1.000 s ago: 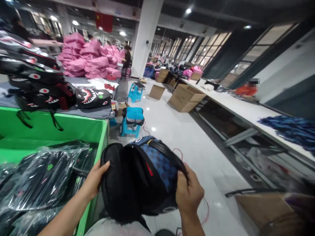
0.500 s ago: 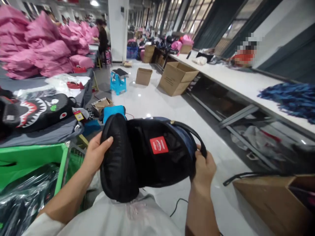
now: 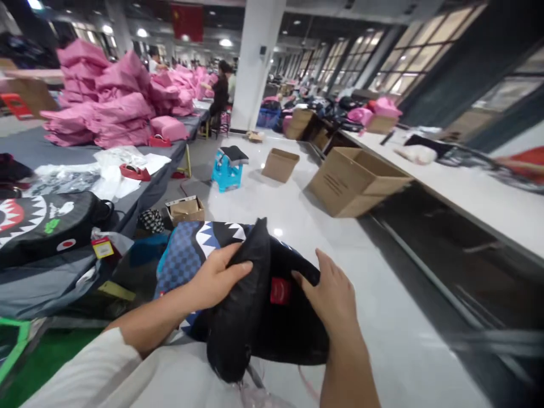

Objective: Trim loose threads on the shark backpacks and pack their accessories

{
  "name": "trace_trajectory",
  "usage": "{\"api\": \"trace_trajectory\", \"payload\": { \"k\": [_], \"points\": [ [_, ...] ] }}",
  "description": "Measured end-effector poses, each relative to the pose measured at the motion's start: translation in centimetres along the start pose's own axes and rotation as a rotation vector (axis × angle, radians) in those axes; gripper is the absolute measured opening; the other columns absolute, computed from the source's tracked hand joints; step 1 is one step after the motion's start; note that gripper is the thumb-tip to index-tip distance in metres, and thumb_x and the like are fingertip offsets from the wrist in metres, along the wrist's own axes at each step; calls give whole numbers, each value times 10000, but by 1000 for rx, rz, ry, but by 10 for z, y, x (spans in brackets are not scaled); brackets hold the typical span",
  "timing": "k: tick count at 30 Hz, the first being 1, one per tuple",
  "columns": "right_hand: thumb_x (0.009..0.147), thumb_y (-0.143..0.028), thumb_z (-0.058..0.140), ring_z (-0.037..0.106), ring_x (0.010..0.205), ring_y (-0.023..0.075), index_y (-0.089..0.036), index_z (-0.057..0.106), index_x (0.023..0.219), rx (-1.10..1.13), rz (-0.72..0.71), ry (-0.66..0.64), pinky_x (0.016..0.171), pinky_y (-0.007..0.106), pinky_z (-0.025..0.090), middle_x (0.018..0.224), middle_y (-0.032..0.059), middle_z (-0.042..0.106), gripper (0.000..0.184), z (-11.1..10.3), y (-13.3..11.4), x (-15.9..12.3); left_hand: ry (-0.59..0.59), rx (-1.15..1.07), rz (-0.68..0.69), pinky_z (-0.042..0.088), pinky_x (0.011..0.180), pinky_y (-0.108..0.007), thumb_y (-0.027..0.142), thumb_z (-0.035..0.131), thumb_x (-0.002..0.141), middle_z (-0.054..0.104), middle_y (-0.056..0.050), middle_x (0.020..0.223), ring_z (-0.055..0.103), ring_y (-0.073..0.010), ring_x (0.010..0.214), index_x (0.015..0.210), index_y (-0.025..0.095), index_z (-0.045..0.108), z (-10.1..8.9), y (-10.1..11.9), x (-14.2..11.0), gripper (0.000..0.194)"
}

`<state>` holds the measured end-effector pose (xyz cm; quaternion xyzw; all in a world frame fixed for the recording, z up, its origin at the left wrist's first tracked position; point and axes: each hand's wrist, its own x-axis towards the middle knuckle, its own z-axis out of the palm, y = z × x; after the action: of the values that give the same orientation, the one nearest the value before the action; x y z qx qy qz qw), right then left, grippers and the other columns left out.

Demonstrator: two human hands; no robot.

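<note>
I hold a black backpack (image 3: pixel 263 317) with a blue checked, shark-tooth front and a small red label in front of my lap. My left hand (image 3: pixel 215 277) grips the padded black flap near the top, fingers curled over its edge. My right hand (image 3: pixel 329 297) rests on the bag's right side, thumb and fingers closed on a black strap. A white-sleeved forearm leads to the left hand.
A grey table (image 3: pixel 38 283) on the left carries a shark-mouth backpack (image 3: pixel 42 224) and pink bags (image 3: pixel 106 107). Cardboard boxes (image 3: pixel 357 181) and a blue stool (image 3: pixel 227 167) stand on the glossy floor. A long white bench (image 3: pixel 476 192) runs along the right. People work far back.
The bag has been turned and lowered: the blue shark-tooth front now shows at left. My left hand shifted onto the flap's edge; my right moved from the handle loop onto the bag's side.
</note>
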<state>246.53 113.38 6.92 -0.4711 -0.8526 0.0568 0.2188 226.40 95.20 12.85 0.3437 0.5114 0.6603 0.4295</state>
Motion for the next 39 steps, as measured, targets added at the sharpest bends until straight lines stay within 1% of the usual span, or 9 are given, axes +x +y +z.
{"api": "trace_trajectory", "payload": {
  "k": [3,6,9,15,19,24,28,34,39],
  "points": [
    [805,-601,483,579,1214,386,-164,488,1442,-70,118,-278,946,530,500,1400,151,584,773,20,60,89,-58,-24,21,458,594,-194,423,727,804,623,-11,758,550,-124,665,908,141,652,14,10,87,309],
    [806,-653,394,581,1194,401,-206,562,1365,-103,155,-226,910,537,505,1300,134,648,735,32,116,161,-87,-72,22,475,652,-200,417,700,828,627,-15,810,559,-126,713,940,143,646,27,16,162,301],
    [781,-686,391,625,1095,409,-159,630,1280,-90,189,-246,882,526,508,1159,172,699,763,48,161,239,-73,-57,20,480,675,-201,409,682,849,634,-21,842,564,-131,747,975,141,650,39,6,235,298],
    [850,-565,371,691,949,339,-194,625,1337,19,75,-362,819,446,512,1040,142,741,663,108,225,423,122,-19,51,497,684,-209,406,715,835,658,-14,877,588,-142,775,1036,157,661,71,-39,396,325],
    [865,-575,382,692,892,330,-243,658,1306,-9,16,-385,725,418,509,980,128,749,617,136,253,548,288,-54,57,496,667,-210,427,727,832,662,-12,851,592,-133,735,1025,151,660,95,-42,497,343],
    [872,-575,377,691,929,367,-243,642,1338,3,-81,-460,727,434,501,1014,146,748,631,166,246,687,441,-57,99,497,665,-210,423,739,828,662,-21,873,599,-132,743,1025,146,661,105,-31,597,348],
    [930,-525,320,661,1082,362,-266,558,1414,-19,-108,-579,850,428,490,1171,127,717,598,209,215,769,508,-98,121,491,662,-210,438,739,830,647,-25,867,590,-127,739,1022,132,646,88,-38,676,373],
    [984,-502,248,620,1177,355,-299,463,1481,-137,-109,-647,944,424,461,1257,131,672,579,266,159,908,545,-132,151,463,645,-213,444,725,833,609,-17,828,553,-116,711,992,119,613,14,-50,813,379],
    [976,-549,189,606,1195,385,-314,444,1497,-184,-30,-588,950,451,463,1282,162,647,626,283,124,1025,480,-10,172,448,702,-219,383,658,877,594,-15,871,537,-123,776,985,127,605,-47,-20,925,283]
  ]
}}
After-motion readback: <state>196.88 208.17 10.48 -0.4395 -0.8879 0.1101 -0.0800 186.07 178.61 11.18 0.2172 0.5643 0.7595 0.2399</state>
